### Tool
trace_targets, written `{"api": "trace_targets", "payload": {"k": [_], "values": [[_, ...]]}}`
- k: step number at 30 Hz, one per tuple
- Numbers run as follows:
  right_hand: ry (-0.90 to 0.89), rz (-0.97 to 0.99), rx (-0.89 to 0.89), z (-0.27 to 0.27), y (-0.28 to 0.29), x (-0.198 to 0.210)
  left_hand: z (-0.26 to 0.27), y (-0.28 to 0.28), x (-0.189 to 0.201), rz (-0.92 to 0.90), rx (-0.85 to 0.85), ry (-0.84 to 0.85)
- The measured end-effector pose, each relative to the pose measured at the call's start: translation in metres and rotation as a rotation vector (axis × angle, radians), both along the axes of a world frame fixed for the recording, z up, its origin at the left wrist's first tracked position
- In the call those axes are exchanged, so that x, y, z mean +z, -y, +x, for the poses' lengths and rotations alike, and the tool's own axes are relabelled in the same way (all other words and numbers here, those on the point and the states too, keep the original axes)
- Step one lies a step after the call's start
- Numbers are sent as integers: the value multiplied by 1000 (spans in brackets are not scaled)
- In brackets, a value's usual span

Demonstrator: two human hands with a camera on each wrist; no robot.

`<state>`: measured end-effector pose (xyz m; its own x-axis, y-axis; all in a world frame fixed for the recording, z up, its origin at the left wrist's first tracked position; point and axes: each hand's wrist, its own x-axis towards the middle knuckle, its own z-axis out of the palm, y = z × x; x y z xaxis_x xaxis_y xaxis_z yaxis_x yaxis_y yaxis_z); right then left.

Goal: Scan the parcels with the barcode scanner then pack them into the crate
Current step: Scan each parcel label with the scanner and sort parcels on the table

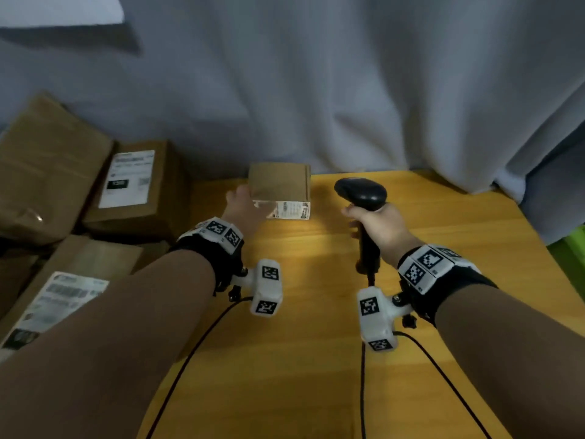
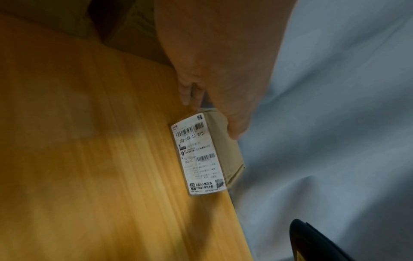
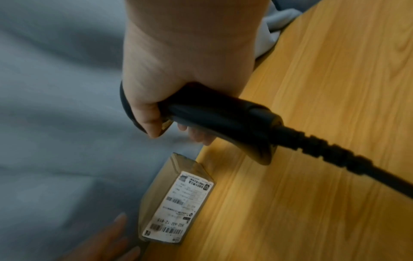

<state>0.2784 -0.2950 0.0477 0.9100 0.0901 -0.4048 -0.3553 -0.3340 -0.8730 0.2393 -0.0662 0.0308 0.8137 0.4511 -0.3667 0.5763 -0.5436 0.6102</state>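
A small brown cardboard parcel (image 1: 278, 182) stands at the far edge of the yellow wooden table (image 1: 316, 359), its white barcode label (image 2: 197, 155) facing me. My left hand (image 1: 245, 205) holds its left end, thumb (image 2: 234, 127) lying on the brown top face and fingers (image 2: 186, 93) curled at the end. My right hand (image 1: 378, 224) grips the handle of the black barcode scanner (image 1: 361, 191), just right of the parcel and a little above the table. In the right wrist view the scanner (image 3: 219, 120) hangs above the parcel (image 3: 176, 206).
Several larger labelled cardboard parcels (image 1: 136, 182) are stacked off the table's left side. A grey curtain (image 1: 348, 90) hangs right behind the table. Something green (image 1: 569, 245) shows at the right edge. The scanner's cable (image 1: 364, 391) trails over the near part of the table.
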Motion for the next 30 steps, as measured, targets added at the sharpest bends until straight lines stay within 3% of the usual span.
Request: {"api": "trace_targets", "payload": {"k": [8,14,18,24,30], "values": [[-90,117,121,23,-49,-27,36,-17,-35,-5,107,-51],[-124,188,77,30,-68,-39,27,-21,-44,-99,42,-117],[-133,178,-3,17,-63,-44,-2,-15,-38,-200,59,-31],[-214,248,-10,-18,-37,-38,-44,8,-6,-542,163,186],[-200,291,50,-38,-15,-13,-59,22,20,-616,264,306]]}}
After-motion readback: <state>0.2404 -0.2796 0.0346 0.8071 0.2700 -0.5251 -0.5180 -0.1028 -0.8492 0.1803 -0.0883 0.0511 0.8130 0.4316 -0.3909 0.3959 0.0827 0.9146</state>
